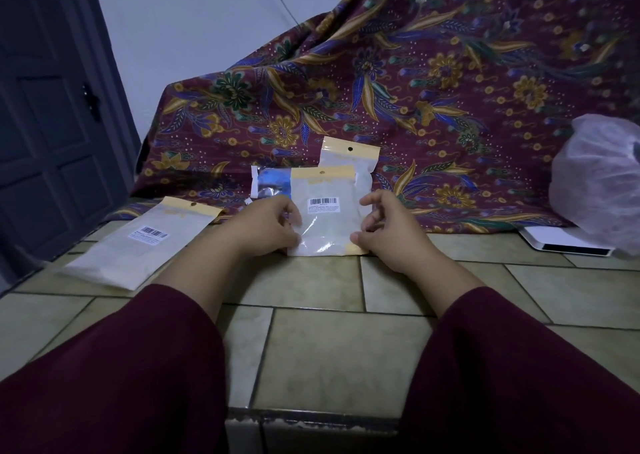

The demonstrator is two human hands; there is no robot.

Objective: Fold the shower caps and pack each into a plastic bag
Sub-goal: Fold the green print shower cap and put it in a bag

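A plastic bag with a yellow top strip and a barcode label (327,216) stands upright on the tiled counter between my hands. My left hand (268,227) pinches its lower left edge. My right hand (388,227) pinches its lower right corner with thumb and curled fingers. A second yellow-topped bag (348,157) leans behind it against the patterned cloth. A third filled bag with a barcode (142,242) lies flat to the left. A crumpled clear shower cap (599,183) bulges at the right edge.
A blue and silver packet (272,183) stands behind my left hand. Batik cloth (415,83) drapes over the back. A white flat box (568,244) lies under the cap at right. A dark door (52,107) is at left. Tiled counter edge (311,415) is near me.
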